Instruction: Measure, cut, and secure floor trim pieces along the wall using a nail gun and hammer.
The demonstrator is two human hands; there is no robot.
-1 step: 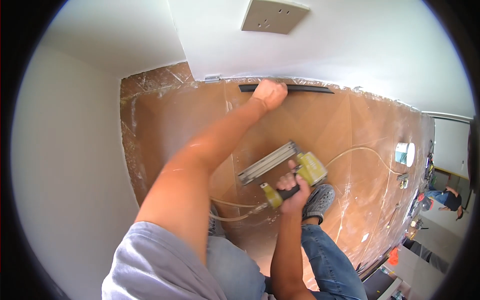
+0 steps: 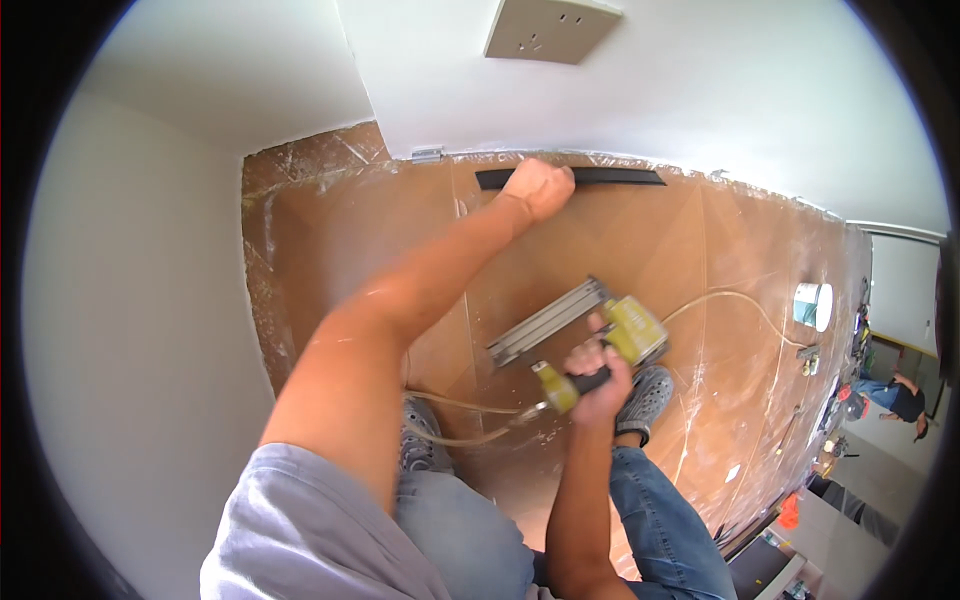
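Note:
A short black strip of trim (image 2: pixel 622 177) is gripped by my left hand (image 2: pixel 541 189), whose fingers are closed round its middle. It lies lengthwise along the foot of the white wall, close to the floor edge; whether it touches the wall I cannot tell. My right hand (image 2: pixel 600 382) is wrapped round the black handle of a yellow-green air nail gun (image 2: pixel 634 330). Its long silver magazine (image 2: pixel 548 324) slants out to the left over the brown floor. From the handle's end a pale air hose (image 2: pixel 468 440) runs back by my left foot.
On the white wall ahead is a beige socket plate (image 2: pixel 552 30), with a small metal piece (image 2: pixel 427 155) at the wall's foot. The hose (image 2: pixel 738 296) also shows on the right, near a white bucket (image 2: pixel 813 306). Another person (image 2: pixel 905 402) is at the far right among scattered tools.
The nail gun and my right hand have shifted slightly right. The black strip has tilted a little, showing a broader face, still in my left hand.

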